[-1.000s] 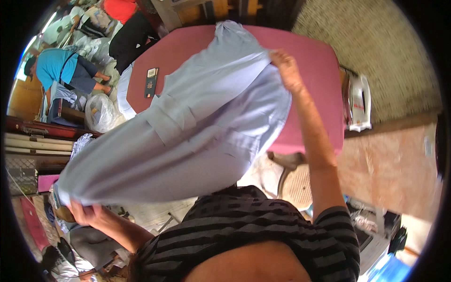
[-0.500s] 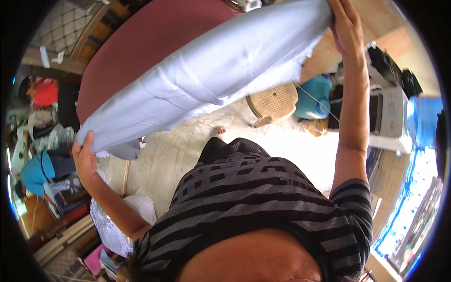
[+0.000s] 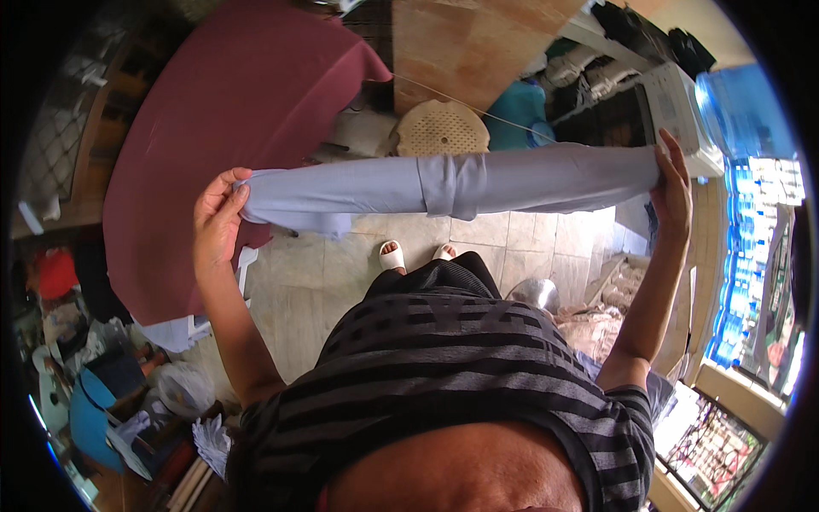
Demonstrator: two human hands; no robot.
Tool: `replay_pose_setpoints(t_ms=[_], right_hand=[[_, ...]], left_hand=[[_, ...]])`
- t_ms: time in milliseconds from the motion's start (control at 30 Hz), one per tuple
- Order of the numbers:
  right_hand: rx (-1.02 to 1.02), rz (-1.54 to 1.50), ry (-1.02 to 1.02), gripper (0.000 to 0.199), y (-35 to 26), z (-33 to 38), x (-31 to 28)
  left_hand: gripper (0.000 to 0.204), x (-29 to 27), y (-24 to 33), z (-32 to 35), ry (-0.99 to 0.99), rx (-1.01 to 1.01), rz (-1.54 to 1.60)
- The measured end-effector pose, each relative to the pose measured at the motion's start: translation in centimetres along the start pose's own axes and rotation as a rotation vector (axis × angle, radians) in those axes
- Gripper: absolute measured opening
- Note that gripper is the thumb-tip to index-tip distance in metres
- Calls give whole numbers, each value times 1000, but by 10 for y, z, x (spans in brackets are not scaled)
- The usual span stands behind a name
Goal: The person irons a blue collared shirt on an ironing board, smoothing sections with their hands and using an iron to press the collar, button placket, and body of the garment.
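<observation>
The maroon-covered table (image 3: 213,136) lies beyond the pale blue garment (image 3: 452,183), which is stretched taut in the air between both hands above the tiled floor (image 3: 299,290). The left hand (image 3: 217,218) pinches one end shut; the right hand (image 3: 674,183) clamps the other (fingers wrapped over). Either pinch slipping would likely drop the cloth to the floor.

A cluttered home laundry or ironing corner: a table under a maroon cloth (image 3: 213,128), a tiled floor (image 3: 299,290), a plastic stool (image 3: 439,130), a blue basin (image 3: 85,418), a white appliance (image 3: 674,107) and stacked water bottles (image 3: 751,222).
</observation>
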State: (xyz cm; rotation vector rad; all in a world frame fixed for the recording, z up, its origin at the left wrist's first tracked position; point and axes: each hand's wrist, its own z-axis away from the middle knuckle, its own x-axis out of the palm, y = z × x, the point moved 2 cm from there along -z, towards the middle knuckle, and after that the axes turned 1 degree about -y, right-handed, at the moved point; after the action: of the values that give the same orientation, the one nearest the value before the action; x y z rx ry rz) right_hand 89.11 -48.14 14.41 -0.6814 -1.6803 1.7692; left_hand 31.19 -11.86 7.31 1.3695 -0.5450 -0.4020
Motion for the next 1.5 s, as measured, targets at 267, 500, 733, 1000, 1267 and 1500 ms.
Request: replay_pose_setpoints(t_ms=[267, 500, 733, 1000, 1267, 1500], right_hand=[[-29, 155, 48, 58, 98, 6, -26], [74, 31, 161, 58, 141, 70, -79], [88, 145, 270, 50, 120, 100, -122], [96, -32, 380, 46, 104, 117, -129], [146, 54, 188, 42, 131, -43, -106], [36, -65, 31, 35, 129, -170, -46]], left_hand=[[37, 31, -63, -56, -68, -33, -163], [34, 49, -80, -101, -215, -88, -136], [35, 121, -67, -133, -286, -98, -168], [28, 186, -49, -172, -297, -174, -134], [26, 137, -66, -237, -202, -162, -202], [21, 103, -45, -296, 22, 36, -391]])
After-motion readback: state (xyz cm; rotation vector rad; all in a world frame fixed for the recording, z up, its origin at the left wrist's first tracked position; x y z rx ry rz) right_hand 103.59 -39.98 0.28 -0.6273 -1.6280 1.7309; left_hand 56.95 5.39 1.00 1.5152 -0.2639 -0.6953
